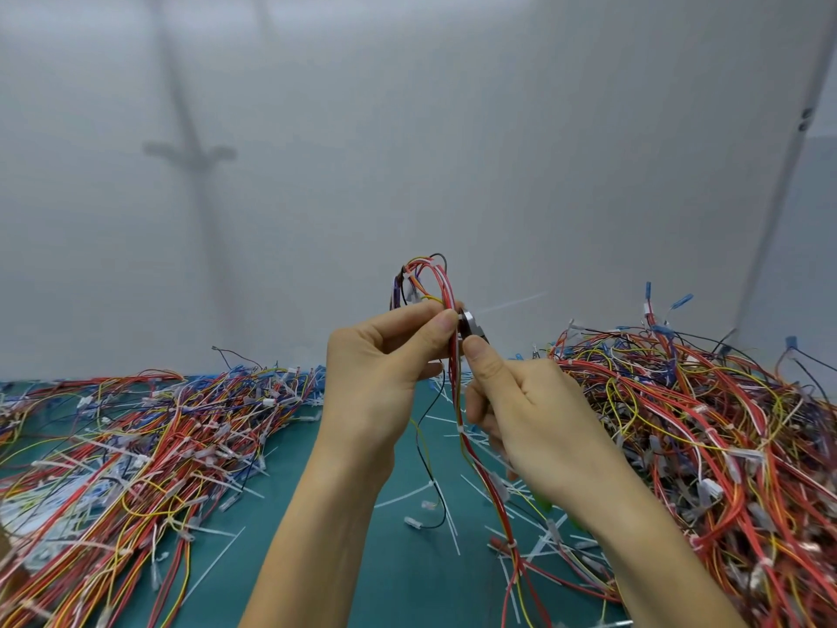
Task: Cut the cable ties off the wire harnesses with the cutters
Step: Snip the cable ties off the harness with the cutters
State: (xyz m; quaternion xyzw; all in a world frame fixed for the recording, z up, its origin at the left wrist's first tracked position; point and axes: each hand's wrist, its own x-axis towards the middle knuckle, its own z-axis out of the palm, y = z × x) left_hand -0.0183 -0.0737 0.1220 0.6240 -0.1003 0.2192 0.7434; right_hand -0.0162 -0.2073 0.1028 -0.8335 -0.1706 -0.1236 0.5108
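- My left hand point(385, 355) pinches the harness point(454, 387) between thumb and forefinger, with the other fingers curled behind. It holds the harness up in the air over the middle of the table point(353, 559).
- My right hand point(534, 414) is closed around the cutters point(469, 325). The thumb lies up along them, and only the metal head shows, tight against the wires just beside my left thumb.
- A white tie tail point(512, 303) sticks out to the right from the head. I judge this is the tie to cut. I cannot tell whether the blades sit on the tie alone.
- Main risk: the blades are touching the red wires, so a bite that is too deep could nick the insulation or sever a wire.
- Second risk: my left fingertips are right next to the blades. A slip or a twist of the harness could bring skin under them.
- The cut tail may fly off and be lost among the cut ties point(403, 495) on the table.
- The hanging end of the harness trails down near the right pile point(702, 423) and may snag there if I lift or turn it.
- For room, there is open air above and in front of my hands up to the wall point(407, 129).
- The left pile point(136, 446) and the right pile crowd both sides, leaving a narrow strip of bare table between them.
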